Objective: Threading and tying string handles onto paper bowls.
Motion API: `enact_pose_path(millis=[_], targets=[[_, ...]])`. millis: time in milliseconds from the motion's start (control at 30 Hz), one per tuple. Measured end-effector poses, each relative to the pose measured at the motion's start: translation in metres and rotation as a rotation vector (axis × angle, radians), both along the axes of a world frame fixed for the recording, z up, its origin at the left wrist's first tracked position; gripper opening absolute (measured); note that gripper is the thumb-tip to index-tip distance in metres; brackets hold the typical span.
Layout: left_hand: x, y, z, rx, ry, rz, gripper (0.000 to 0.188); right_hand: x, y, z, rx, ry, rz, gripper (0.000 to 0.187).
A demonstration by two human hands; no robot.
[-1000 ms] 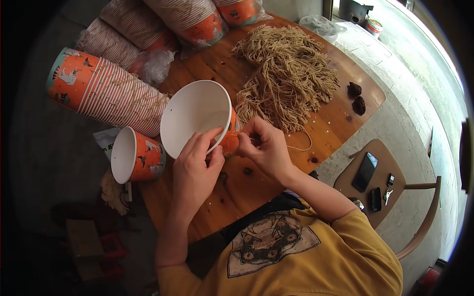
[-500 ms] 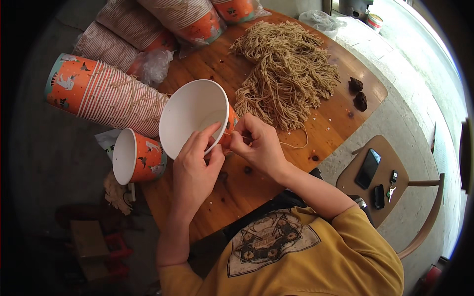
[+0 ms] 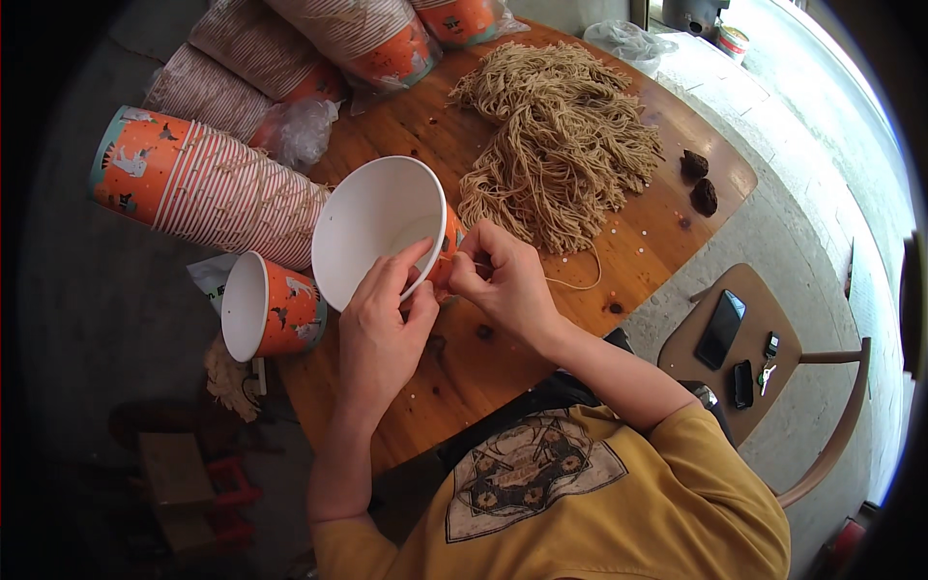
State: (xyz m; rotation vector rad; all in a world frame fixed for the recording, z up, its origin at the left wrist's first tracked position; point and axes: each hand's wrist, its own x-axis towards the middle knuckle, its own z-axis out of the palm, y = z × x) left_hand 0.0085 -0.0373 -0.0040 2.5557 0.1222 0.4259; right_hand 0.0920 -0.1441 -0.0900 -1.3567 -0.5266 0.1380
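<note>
A large white-lined paper tub [image 3: 356, 227] with an orange printed outside lies tilted on the wooden table, its mouth toward me. My left hand [image 3: 379, 333] grips its near rim, fingers inside the mouth and thumb outside. Against the tub's right wall, my right hand [image 3: 505, 288] is closed in a pinch on a thin beige string [image 3: 580, 287]. One stretch of that string trails rightward onto the table. Behind it lies a big heap of beige strings [image 3: 570, 145]. A single orange paper tub [image 3: 295, 311] rests to the left of my left hand.
A long stack of nested tubs [image 3: 232, 188] leans at the left, with more bagged stacks [image 3: 358, 43] behind. Two dark lumps [image 3: 700, 182] sit near the table's right edge. On a chair [image 3: 773, 319] at the right are a phone [image 3: 721, 330] and keys [image 3: 766, 375].
Hardly anything differs. My right hand has shifted very slightly at the tub's wall, and the string's trailing loop has moved a little. My left hand keeps its grip on the rim.
</note>
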Motion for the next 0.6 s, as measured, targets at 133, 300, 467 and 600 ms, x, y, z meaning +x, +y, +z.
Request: enact_pose_path(millis=[133,300,467,600], targets=[[0.000,-0.001,0.000,0.014,0.002,0.003,0.035,0.000,-0.001,0.003,0.005,0.029,0.015,0.014],[0.000,-0.001,0.001,0.027,-0.004,-0.003,0.036,0.001,0.003,-0.002,0.035,0.041,0.025,0.014],[0.000,-0.003,0.006,-0.023,0.045,0.002,0.030,0.001,0.003,0.000,0.035,0.035,0.028,0.015],[0.005,0.011,0.010,-0.140,0.031,-0.066,0.026,0.001,0.001,0.005,-0.030,-0.042,-0.009,0.016]])
